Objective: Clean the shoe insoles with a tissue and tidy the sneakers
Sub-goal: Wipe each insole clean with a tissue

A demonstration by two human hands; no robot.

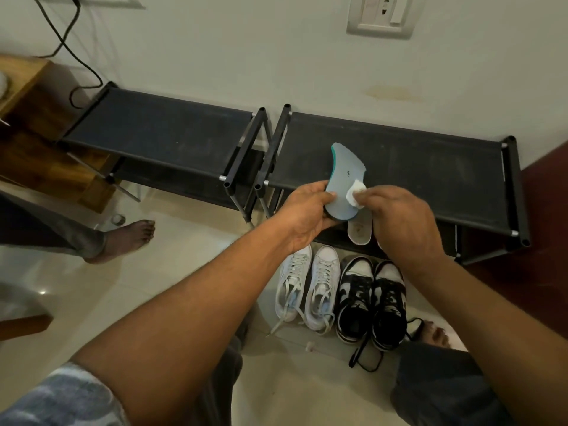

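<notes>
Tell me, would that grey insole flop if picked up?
Probably flexible, not limp: the grey insole curves yet stands up from the left hand gripping its lower end, with the right hand pressing a tissue on it. Looks thin, so likely light.

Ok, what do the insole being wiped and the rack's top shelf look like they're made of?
Insole: probably foam under a matte grey fabric face; it curves where the left hand grips it and shows a teal edge layer. Rack shelf: looks like dark woven fabric stretched between black tubes, matte with pale dusty smudges.
</notes>
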